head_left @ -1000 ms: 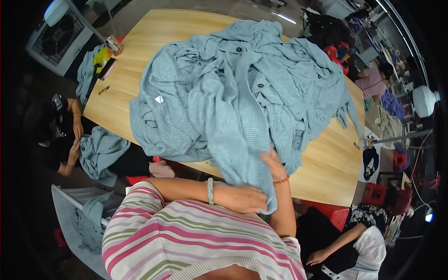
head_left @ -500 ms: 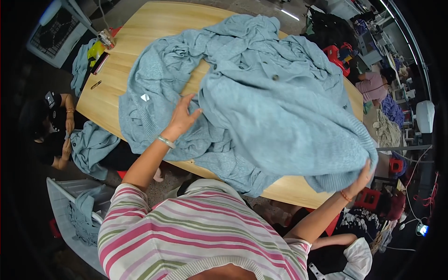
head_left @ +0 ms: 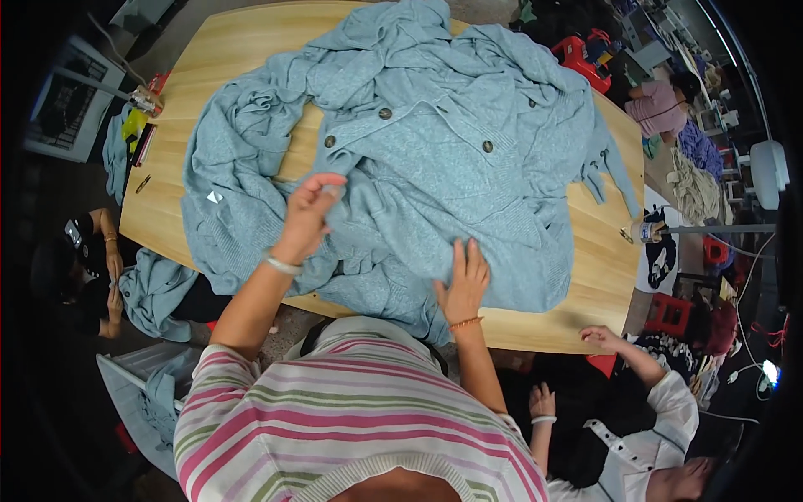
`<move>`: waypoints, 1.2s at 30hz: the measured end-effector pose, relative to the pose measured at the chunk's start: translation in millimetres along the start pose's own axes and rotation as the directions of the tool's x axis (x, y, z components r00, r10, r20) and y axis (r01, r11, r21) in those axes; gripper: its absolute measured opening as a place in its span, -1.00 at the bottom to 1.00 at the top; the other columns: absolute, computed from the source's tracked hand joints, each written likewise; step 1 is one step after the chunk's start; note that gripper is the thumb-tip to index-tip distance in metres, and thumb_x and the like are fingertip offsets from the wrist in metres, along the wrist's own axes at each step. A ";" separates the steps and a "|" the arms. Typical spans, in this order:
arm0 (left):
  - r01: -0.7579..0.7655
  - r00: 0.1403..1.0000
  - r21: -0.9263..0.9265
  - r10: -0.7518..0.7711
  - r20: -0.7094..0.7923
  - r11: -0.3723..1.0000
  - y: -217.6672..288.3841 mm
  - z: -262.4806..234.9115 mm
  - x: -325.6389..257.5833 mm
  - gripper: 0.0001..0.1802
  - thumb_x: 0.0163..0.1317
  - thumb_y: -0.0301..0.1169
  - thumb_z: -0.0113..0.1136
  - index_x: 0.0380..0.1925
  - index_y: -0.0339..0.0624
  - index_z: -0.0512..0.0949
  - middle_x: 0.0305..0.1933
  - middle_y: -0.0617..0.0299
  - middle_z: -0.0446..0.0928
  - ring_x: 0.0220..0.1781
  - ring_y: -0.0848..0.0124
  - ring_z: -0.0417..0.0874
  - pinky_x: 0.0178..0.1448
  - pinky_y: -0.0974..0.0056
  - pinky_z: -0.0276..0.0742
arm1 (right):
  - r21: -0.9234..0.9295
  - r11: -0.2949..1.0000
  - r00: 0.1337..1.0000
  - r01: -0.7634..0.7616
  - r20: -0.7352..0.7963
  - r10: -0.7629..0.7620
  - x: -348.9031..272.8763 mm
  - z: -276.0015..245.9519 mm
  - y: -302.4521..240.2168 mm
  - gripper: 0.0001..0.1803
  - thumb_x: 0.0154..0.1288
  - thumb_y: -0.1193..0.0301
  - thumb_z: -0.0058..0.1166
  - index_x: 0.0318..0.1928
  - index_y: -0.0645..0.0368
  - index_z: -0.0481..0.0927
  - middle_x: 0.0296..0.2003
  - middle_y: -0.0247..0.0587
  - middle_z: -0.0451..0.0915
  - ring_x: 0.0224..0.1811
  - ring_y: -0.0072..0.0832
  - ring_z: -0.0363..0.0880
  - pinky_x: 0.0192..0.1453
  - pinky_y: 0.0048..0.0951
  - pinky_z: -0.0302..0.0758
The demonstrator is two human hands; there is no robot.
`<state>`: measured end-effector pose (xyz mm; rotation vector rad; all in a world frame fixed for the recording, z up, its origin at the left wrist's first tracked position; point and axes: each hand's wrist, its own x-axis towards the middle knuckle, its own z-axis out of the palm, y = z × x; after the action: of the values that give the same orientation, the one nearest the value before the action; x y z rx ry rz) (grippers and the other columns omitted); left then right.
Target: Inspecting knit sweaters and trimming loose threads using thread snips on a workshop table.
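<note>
A light blue knit cardigan with dark buttons lies spread over more blue knitwear on the wooden table. My left hand is closed in a pinch at the cardigan's left edge, below a button, with a bit of the knit between thumb and forefinger. Flat on the cardigan's lower part rests my right hand, its fingers stretched and thumb apart. A small white tag shows on the knitwear to the left.
Small thread snips lie near the table's left edge. A person at left handles another blue knit, above a grey bin. Close on my right sits a person in a white top. A thread cone stands at the right edge.
The cardigan's raised lower part has come down onto the pile. My right hand has let go of its right corner and moved left. My left hand has closed from an open pose.
</note>
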<state>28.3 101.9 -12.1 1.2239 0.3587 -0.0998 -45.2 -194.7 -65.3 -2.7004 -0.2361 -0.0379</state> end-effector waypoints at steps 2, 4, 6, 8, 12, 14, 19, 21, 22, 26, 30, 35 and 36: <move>0.005 1.000 -0.134 -0.003 0.011 0.991 63.7 -1.9 -20.6 -0.78 0.24 -0.44 0.14 -0.10 -0.09 0.52 -0.53 0.55 0.28 -0.70 0.77 0.10 -0.72 0.56 -0.10 | -0.101 0.995 0.995 0.023 -0.093 -0.033 10.4 -5.7 20.6 -0.18 -0.10 0.41 0.30 0.27 0.16 0.32 0.16 0.05 0.40 0.14 -0.10 0.38 0.26 -0.03 0.22; -0.198 0.977 -0.275 0.213 0.023 0.941 100.1 -37.0 -31.0 -0.69 0.25 -0.46 0.10 0.01 -0.14 0.43 -0.43 0.51 0.30 -0.69 0.79 0.08 -0.70 0.59 -0.08 | 0.153 0.982 0.994 -0.107 0.025 0.105 16.4 -27.7 27.0 -0.26 -0.08 0.42 0.27 0.20 0.22 0.38 0.03 0.05 0.49 0.01 -0.12 0.47 0.16 -0.13 0.33; -0.329 0.944 -0.304 0.311 -0.107 0.894 134.6 -67.1 -38.7 -0.70 0.31 -0.48 0.05 0.04 -0.18 0.40 -0.44 0.48 0.32 -0.68 0.78 0.12 -0.70 0.61 -0.06 | 0.492 0.834 0.951 -0.250 0.286 0.117 28.9 -72.6 14.1 -0.48 0.01 0.40 0.21 0.03 0.35 0.50 -0.26 0.03 0.63 -0.26 -0.17 0.62 -0.11 -0.35 0.52; -0.450 0.892 -0.296 0.406 -0.201 0.842 162.7 -103.0 -49.7 -0.73 0.36 -0.48 0.00 0.05 -0.20 0.41 -0.41 0.44 0.36 -0.68 0.76 0.14 -0.71 0.61 -0.04 | 0.590 0.766 0.848 -0.256 0.517 -0.115 34.5 -128.0 -16.8 -0.48 0.06 0.32 0.26 0.01 0.34 0.51 -0.21 -0.02 0.64 -0.19 -0.32 0.62 -0.09 -0.37 0.50; -0.583 0.735 -0.154 0.437 -0.519 0.797 199.9 -123.9 -54.1 -0.68 0.37 -0.49 -0.04 0.11 -0.23 0.39 -0.08 0.15 0.54 -0.18 0.45 0.61 -0.14 0.39 0.59 | 0.813 0.568 0.605 -0.128 0.518 -0.605 55.3 -161.8 -78.6 -0.48 0.14 0.34 0.31 0.07 0.32 0.50 -0.19 -0.11 0.62 -0.11 -0.48 0.58 -0.03 -0.47 0.47; -0.575 0.751 0.045 0.549 -0.366 0.817 188.1 -202.6 -15.7 -0.69 0.35 -0.45 0.02 0.08 -0.25 0.43 -0.01 0.10 0.54 0.04 0.34 0.57 0.15 0.23 0.52 | 0.841 0.541 0.795 0.000 0.328 -0.509 62.6 -130.2 -83.1 -0.50 0.17 0.32 0.29 0.08 0.28 0.50 -0.23 -0.17 0.62 -0.20 -0.54 0.56 -0.13 -0.46 0.48; -0.290 0.821 0.563 0.504 -0.270 0.774 94.4 -246.5 35.6 -0.42 0.27 -0.40 0.20 0.27 -0.15 0.25 -0.19 0.31 0.52 -0.21 0.52 0.52 -0.15 0.40 0.50 | 0.480 0.874 0.983 0.068 -0.182 0.024 85.7 -43.3 -44.1 -0.70 0.24 0.51 0.09 -0.01 0.27 0.54 -0.30 -0.14 0.64 -0.37 -0.57 0.56 -0.30 -0.49 0.49; -0.471 0.704 0.741 0.710 -0.011 0.479 56.2 -198.0 6.7 -0.43 0.20 -0.45 0.24 0.22 -0.16 0.31 -0.04 0.17 0.53 0.00 0.38 0.51 -0.02 0.29 0.49 | 0.744 0.620 0.968 -0.250 0.175 0.180 54.1 -36.6 -48.8 -0.73 0.23 0.51 0.11 -0.04 0.26 0.56 -0.41 -0.22 0.64 -0.51 -0.61 0.52 -0.38 -0.57 0.48; -0.497 0.727 0.811 0.659 0.193 0.310 50.3 -181.8 -12.6 -0.43 0.15 -0.48 0.25 0.19 -0.15 0.34 0.04 0.11 0.49 0.08 0.28 0.48 0.05 0.22 0.45 | 0.801 0.478 0.933 -0.360 0.306 0.189 32.1 -38.2 -57.1 -0.74 0.23 0.51 0.12 -0.05 0.26 0.57 -0.42 -0.24 0.64 -0.54 -0.62 0.51 -0.41 -0.59 0.47; -0.729 0.663 0.683 0.306 0.683 0.056 24.1 -134.9 -60.1 -0.46 -0.01 -0.52 0.26 0.06 -0.10 0.45 0.18 0.05 0.37 0.20 0.12 0.40 0.25 0.04 0.28 | 0.492 0.866 0.969 -0.088 0.245 -0.040 -34.2 -3.2 -85.2 -0.62 0.10 0.39 0.25 -0.05 0.24 0.58 -0.26 -0.07 0.58 -0.27 -0.28 0.58 -0.17 -0.38 0.51; -0.804 0.576 0.592 0.178 0.798 -0.052 -0.1 -102.6 -57.1 -0.45 0.03 -0.47 0.22 0.11 -0.09 0.42 0.20 0.06 0.34 0.27 0.13 0.33 0.32 0.01 0.17 | 0.254 0.966 0.997 -0.051 0.066 0.035 -51.7 30.6 -90.4 -0.59 0.02 0.45 0.18 -0.04 0.26 0.57 -0.18 0.02 0.53 -0.10 -0.02 0.50 -0.01 -0.21 0.46; -0.820 0.563 0.568 0.079 0.823 -0.070 5.0 -93.5 -34.4 -0.39 0.05 -0.40 0.24 0.18 -0.13 0.38 0.24 0.05 0.33 0.30 0.14 0.31 0.36 0.02 0.14 | 0.752 0.533 0.915 -0.389 0.246 0.320 -37.6 31.1 -56.5 -0.82 0.28 0.42 0.09 -0.23 0.28 0.62 -0.48 -0.37 0.56 -0.42 -0.65 0.38 -0.28 -0.55 0.38; -0.829 0.556 0.559 0.063 0.829 -0.028 6.6 -96.0 -33.3 -0.37 0.06 -0.35 0.24 0.20 -0.11 0.36 0.24 0.07 0.33 0.31 0.17 0.31 0.36 0.05 0.13 | 0.856 0.343 0.895 -0.387 0.259 0.363 -22.6 10.6 -68.3 -0.82 0.32 0.39 0.09 -0.26 0.26 0.64 -0.47 -0.50 0.53 -0.40 -0.74 0.31 -0.30 -0.59 0.35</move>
<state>-21.9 189.7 -23.5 2.5002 -1.0395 -0.0637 -79.2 -132.8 -48.1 -1.5764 0.3211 0.2089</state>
